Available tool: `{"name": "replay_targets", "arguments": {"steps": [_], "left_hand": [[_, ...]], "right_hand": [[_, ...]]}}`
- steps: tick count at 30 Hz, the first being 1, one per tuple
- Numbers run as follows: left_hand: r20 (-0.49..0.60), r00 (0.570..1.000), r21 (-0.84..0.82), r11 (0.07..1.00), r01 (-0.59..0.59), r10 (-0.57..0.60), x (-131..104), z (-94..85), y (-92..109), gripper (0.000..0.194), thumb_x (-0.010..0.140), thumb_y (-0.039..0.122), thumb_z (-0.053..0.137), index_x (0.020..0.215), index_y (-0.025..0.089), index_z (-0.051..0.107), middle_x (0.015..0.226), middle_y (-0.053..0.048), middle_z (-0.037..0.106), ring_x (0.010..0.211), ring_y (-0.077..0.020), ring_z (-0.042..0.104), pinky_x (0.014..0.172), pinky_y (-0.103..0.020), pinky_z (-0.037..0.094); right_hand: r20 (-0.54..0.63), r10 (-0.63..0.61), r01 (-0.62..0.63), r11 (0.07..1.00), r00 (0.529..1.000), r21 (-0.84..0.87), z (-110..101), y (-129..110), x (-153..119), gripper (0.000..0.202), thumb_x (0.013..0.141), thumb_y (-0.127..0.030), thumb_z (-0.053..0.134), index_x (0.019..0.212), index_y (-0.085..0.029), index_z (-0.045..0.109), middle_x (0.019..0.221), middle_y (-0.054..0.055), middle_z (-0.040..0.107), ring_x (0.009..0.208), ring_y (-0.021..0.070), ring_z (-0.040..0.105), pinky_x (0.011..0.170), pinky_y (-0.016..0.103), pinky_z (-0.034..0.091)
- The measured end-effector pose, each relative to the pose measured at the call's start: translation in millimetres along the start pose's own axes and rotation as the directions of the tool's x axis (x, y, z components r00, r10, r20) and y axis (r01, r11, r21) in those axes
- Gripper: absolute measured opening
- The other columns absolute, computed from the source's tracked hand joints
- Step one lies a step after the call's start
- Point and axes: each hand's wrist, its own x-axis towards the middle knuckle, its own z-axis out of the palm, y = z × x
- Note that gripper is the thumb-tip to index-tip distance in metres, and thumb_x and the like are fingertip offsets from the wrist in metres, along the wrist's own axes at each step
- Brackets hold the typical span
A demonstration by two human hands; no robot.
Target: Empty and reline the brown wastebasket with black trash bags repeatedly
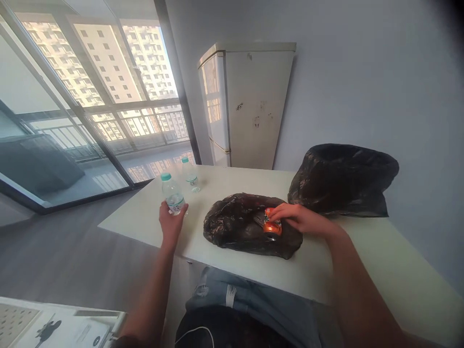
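Observation:
My left hand is wrapped round the lower part of a clear bottle with a green cap, upright at the table's left side. A second such bottle stands just behind it. My right hand has its fingers on an orange can, which lies tilted over a black plastic bag in front of me. At the back right, another black bag stands with its rim opened wide.
The pale table has its near edge against my body. A white fridge stands behind it, by a grey wall. Glass doors are at the left. A white box is at the lower left.

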Motion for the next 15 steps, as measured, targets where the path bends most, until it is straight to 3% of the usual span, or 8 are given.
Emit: {"name": "replay_targets", "arguments": {"steps": [2, 5, 10, 13, 15], "left_hand": [[0.022, 0.998, 0.009, 0.998, 0.063, -0.063, 13.7, 5.3, -27.1, 0.053, 0.072, 0.052, 0.083, 0.108, 0.023, 0.057, 0.104, -0.004, 0.069, 0.096, -0.0247, 0.068, 0.087, -0.040, 0.056], [0.033, 0.994, 0.009, 0.994, 0.108, -0.108, 23.7, 9.1, -45.7, 0.054, 0.071, 0.053, 0.084, 0.107, 0.024, 0.055, 0.102, -0.004, 0.071, 0.095, -0.0256, 0.069, 0.085, -0.040, 0.056], [0.085, 0.994, 0.003, 0.997, 0.075, -0.075, 31.3, 12.5, -46.0, 0.058, 0.072, 0.049, 0.083, 0.116, 0.025, 0.053, 0.111, -0.006, 0.071, 0.103, -0.0278, 0.071, 0.088, -0.042, 0.056], [0.100, 0.991, 0.015, 0.996, 0.083, -0.084, 34.4, 15.5, -45.0, 0.055, 0.075, 0.049, 0.081, 0.115, 0.024, 0.052, 0.109, -0.007, 0.071, 0.102, -0.0288, 0.071, 0.092, -0.046, 0.056], [0.068, 0.995, 0.027, 0.997, 0.067, -0.069, 34.7, 16.0, -44.0, 0.065, 0.073, 0.048, 0.082, 0.123, 0.022, 0.050, 0.118, -0.011, 0.069, 0.113, -0.0316, 0.067, 0.101, -0.051, 0.053]], "right_hand": [[0.063, 0.036, -0.032, 0.997, 0.997, -0.067, 10.2, 6.9, 5.2, 0.062, 0.085, -0.002, 0.049, 0.133, -0.033, 0.075, 0.137, 0.003, 0.072, 0.137, 0.0253, 0.059, 0.118, 0.048, 0.046], [0.064, 0.126, -0.106, 0.963, 0.990, -0.248, 22.8, 12.8, 13.0, 0.078, 0.075, 0.002, 0.048, 0.140, -0.035, 0.070, 0.147, 0.003, 0.065, 0.145, 0.0292, 0.050, 0.118, 0.056, 0.041], [-0.025, 0.174, -0.165, 0.864, 0.984, -0.476, 31.6, 14.3, 19.9, 0.068, 0.079, -0.003, 0.054, 0.138, -0.033, 0.068, 0.149, 0.008, 0.062, 0.135, 0.0337, 0.053, 0.108, 0.059, 0.042], [-0.027, 0.171, -0.164, 0.868, 0.985, -0.469, 31.5, 14.7, 19.8, 0.057, 0.078, -0.010, 0.061, 0.130, -0.032, 0.070, 0.152, 0.008, 0.059, 0.140, 0.0357, 0.048, 0.112, 0.063, 0.035], [-0.046, 0.190, -0.192, 0.890, 0.981, -0.415, 26.5, 13.5, 16.2, 0.051, 0.081, -0.016, 0.066, 0.130, -0.031, 0.068, 0.145, 0.009, 0.065, 0.136, 0.0347, 0.053, 0.117, 0.064, 0.030]]}}
